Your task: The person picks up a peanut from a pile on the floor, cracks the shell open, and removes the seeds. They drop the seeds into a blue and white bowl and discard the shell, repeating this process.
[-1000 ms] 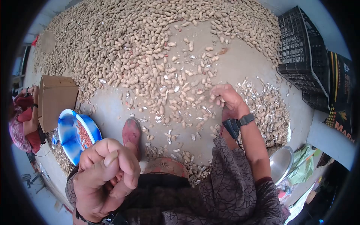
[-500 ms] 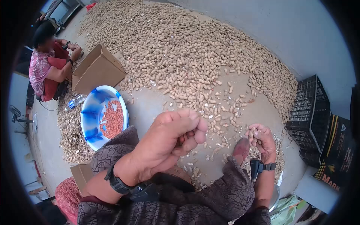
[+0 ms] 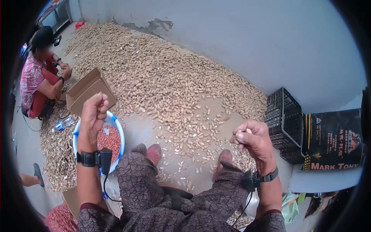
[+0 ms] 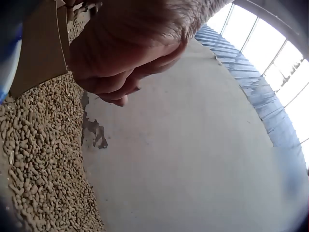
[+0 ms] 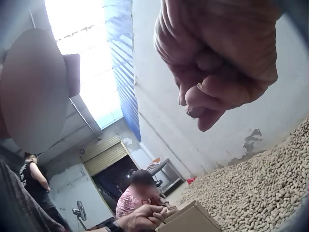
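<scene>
My left hand (image 3: 94, 116) is raised in front of the blue-and-white basin (image 3: 122, 145), its fingers curled inward. In the left wrist view the back of this curled hand (image 4: 125, 53) hides most of what lies in the palm; reddish peanut kernels showed between its fingers half a second ago. Red shelled kernels (image 3: 109, 144) lie in the basin. On the right, my right hand (image 3: 257, 143) grips unshelled peanuts (image 3: 248, 131) between thumb and fingers. The right wrist view shows a peanut tip (image 5: 193, 112) at the fingertips.
A large heap of unshelled peanuts (image 3: 154, 73) spreads along the wall. Beside the basin are a cardboard box (image 3: 94, 87), a water bottle (image 3: 65, 123) and empty shells (image 3: 58, 158). Black crates (image 3: 284, 116) stand at right. Another person (image 3: 38, 77) squats at far left.
My left hand has swung left from the middle of the view to the basin, still curled. The right hand stays on the right with its peanuts. The head view has tilted up, showing more wall.
</scene>
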A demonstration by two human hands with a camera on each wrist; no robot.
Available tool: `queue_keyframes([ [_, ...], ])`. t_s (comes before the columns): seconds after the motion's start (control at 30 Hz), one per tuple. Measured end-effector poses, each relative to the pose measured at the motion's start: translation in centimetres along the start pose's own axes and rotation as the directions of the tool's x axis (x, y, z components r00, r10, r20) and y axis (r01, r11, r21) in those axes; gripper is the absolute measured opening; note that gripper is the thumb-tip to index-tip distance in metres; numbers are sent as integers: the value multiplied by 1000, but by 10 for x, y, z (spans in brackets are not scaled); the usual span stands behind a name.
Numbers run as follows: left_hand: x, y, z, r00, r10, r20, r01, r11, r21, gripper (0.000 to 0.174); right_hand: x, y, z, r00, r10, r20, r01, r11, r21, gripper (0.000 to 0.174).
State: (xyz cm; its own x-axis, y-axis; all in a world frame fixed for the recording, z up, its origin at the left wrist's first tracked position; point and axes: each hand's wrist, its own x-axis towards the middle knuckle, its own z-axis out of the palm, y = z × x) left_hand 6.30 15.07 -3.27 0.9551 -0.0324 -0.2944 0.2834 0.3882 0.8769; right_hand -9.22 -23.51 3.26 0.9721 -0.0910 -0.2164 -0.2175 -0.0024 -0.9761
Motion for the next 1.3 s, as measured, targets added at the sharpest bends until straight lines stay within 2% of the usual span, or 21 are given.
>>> queue_keyframes([
  [0.03, 11, -16, -29, 996, -53, -69, 53, 999, 4, 16, 1, -4, 9, 999, -21, -29, 20, 1000, -8, 10],
  [0.1, 27, -55, -82, 960, -112, -255, 146, 983, 115, 18, 3, -9, 24, 996, -31, 78, 29, 999, 29, 11],
  [0.17, 32, -89, -118, 932, -174, -319, 175, 984, -26, 21, 1, -11, 36, 995, -65, 70, 62, 997, 40, 11],
  [0.2, 29, -101, -123, 893, -138, -428, 178, 982, 56, 24, 2, -12, 41, 993, -88, 76, 84, 995, 58, 10],
  [0.23, 31, -113, -136, 888, -156, -433, 226, 967, 115, 25, 2, -10, 45, 988, -130, 85, 120, 986, 112, 8],
  [0.3, 51, -146, -182, 884, -176, -434, 273, 947, 172, 26, 1, -9, 51, 987, -146, 63, 141, 986, 85, 7],
  [0.33, 70, -166, -209, 934, 104, -342, 143, 767, 626, 26, 0, -8, 53, 986, -164, 39, 161, 985, 66, 7],
  [0.37, 81, -175, -222, 941, 314, -126, -4, 384, 923, 26, 0, -5, 53, 985, -172, 28, 171, 984, 41, 7],
  [0.43, 49, -115, -138, 964, 251, -83, -104, 649, 753, 27, -1, -6, 57, 984, -179, 20, 177, 982, 58, 8],
  [0.47, 32, -75, -88, 998, 27, -54, 10, 808, 590, 31, 0, -5, 59, 983, -184, 12, 182, 980, 74, 8],
  [0.5, 1, -44, -24, 988, 151, 33, -148, 861, 487, 29, 0, -4, 60, 983, -183, 19, 181, 980, 79, 8],
  [0.53, -15, -24, 15, 973, 161, 168, -220, 873, 435, 31, 1, -4, 61, 979, -201, 16, 199, 977, 82, 9],
  [0.6, -41, -2, 75, 874, 14, 486, -199, 923, 330, 33, 1, -6, 60, 974, -225, 15, 222, 971, 87, 10],
  [0.67, -68, 5, 125, 729, -138, 670, -214, 884, 415, 32, 0, -4, 57, 971, -236, -26, 237, 966, 107, 12],
  [0.73, -80, -9, 160, 601, -235, 764, -193, 885, 424, 29, -3, -2, 53, 966, -254, -57, 259, 956, 136, 13],
  [0.87, -91, -39, 197, 539, -230, 810, -107, 935, 337, 24, -5, 13, 36, 951, -265, -156, 293, 936, 194, 16],
  [0.97, -92, -61, 204, 516, -279, 810, 119, 960, 254, 20, -8, 23, 30, 937, -306, -168, 339, 912, 232, 20],
  [1.0, -91, -66, 206, 510, -286, 811, 124, 958, 260, 20, -10, 23, 27, 937, -301, -176, 337, 912, 233, 20],
  [1.07, -90, -75, 208, 489, -197, 850, 171, 977, 128, 19, -15, 23, 23, 975, -183, -123, 211, 935, 284, 26],
  [1.2, -91, -89, 209, 480, -159, 863, 175, 981, 83, 21, -18, 24, 25, 970, -209, -121, 238, 914, 329, 35],
  [1.3, -96, -91, 213, 473, -118, 873, 72, 993, 95, 26, -19, 23, 26, 977, -169, -130, 207, 901, 382, 42],
])
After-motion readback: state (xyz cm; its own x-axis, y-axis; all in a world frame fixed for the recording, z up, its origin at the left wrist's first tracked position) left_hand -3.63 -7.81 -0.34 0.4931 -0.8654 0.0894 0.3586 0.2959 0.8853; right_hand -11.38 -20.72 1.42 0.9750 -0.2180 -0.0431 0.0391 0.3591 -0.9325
